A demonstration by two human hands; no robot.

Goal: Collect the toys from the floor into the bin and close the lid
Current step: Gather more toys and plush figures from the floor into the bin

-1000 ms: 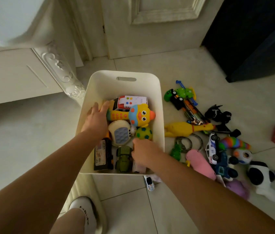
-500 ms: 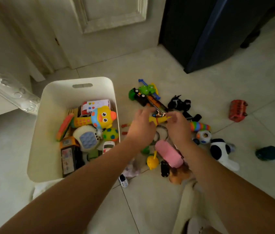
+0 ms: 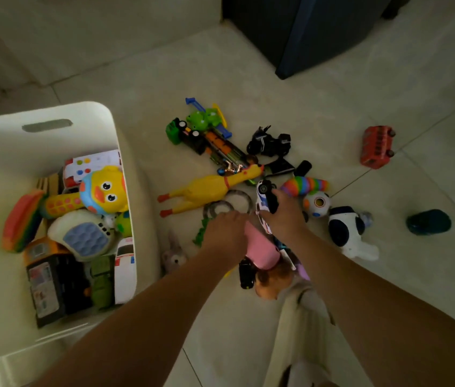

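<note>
The white bin (image 3: 53, 146) stands open at the left, holding several toys, among them a yellow duck (image 3: 106, 191). Loose toys lie on the tiled floor to its right. My left hand (image 3: 226, 233) grips the upper end of a pink toy (image 3: 262, 250) in the pile. Just to its right, my right hand (image 3: 283, 216) is curled round a white toy car (image 3: 262, 195) with black wheels. A yellow rubber chicken (image 3: 204, 191) lies just beyond my hands. No lid is in view.
Around the hands lie a rainbow slug (image 3: 304, 185), a panda plush (image 3: 346, 230), a black motorcycle (image 3: 268, 142), a green truck (image 3: 176, 131) and a grey plush (image 3: 172, 256). A red bus (image 3: 377, 146) and a dark green object (image 3: 428, 222) sit farther right. A dark cabinet (image 3: 318, 29) stands behind.
Both hands have left the bin and swung right onto the floor pile. The left now holds the pink toy and the right the white car. The view has turned right.
</note>
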